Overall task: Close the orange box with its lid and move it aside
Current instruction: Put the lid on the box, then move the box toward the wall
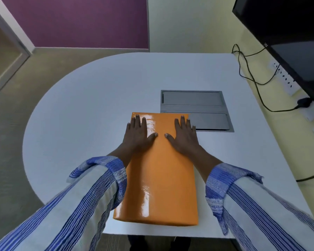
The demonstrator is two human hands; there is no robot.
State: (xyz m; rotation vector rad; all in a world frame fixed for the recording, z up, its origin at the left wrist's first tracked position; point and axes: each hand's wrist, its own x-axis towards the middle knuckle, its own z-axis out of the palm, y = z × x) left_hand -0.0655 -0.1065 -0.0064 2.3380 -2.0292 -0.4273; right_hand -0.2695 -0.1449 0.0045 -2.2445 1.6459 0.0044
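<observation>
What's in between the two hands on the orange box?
Nothing but bare shiny orange lid. The left hand and right hand lie flat, thumbs almost meeting, seen in the head view.

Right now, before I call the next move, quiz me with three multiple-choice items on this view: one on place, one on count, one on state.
1. Where do both hands rest?
A. On the far half of the orange box's top
B. On the grey floor-box panel
C. On the bare table

2. How many hands touch the box?
A. None
B. One
C. Two

3. How is the box?
A. Open, lid beside it
B. Covered, top flat
C. Tipped on its side

Key: 1 A, the left hand and right hand lie flat on the orange box toward its far end. 2 C, both palms press its top. 3 B, only a smooth orange top shows, no open interior, lying flat on the white table.
</observation>
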